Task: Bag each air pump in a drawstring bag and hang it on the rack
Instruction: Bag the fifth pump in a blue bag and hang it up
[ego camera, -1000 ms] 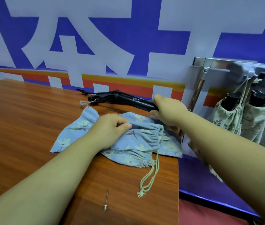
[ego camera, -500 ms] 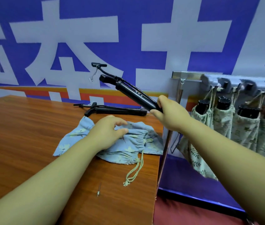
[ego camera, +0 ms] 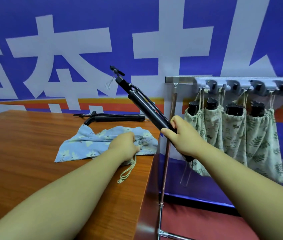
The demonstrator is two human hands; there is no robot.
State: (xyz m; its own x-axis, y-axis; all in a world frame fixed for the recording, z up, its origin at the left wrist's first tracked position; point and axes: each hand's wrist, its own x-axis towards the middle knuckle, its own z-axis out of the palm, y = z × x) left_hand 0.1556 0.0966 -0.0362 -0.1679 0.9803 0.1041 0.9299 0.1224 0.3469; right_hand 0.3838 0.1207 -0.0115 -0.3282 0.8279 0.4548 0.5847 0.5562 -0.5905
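Note:
My right hand (ego camera: 182,135) grips a black air pump (ego camera: 146,108) by its lower barrel, off the table's right edge. The pump tilts up and to the left, handle end high against the wall. My left hand (ego camera: 125,146) pinches the gathered mouth of a blue floral drawstring bag (ego camera: 88,144) that lies flat on the wooden table (ego camera: 24,153); its cord (ego camera: 127,170) trails toward the table's front. A second black pump (ego camera: 118,117) lies at the table's back edge. To the right, the metal rack (ego camera: 180,80) carries several green-leaf bags (ego camera: 232,134) with pumps inside.
The rack's thin upright pole (ego camera: 167,149) stands just beside the table's right edge, close under my right hand. A blue wall with large white characters is directly behind the table. Red floor shows below the rack.
My right hand has lifted the pump off the table and swung it steeper, its handle end now high. My left hand has slid to the bag's mouth. The view has shifted right.

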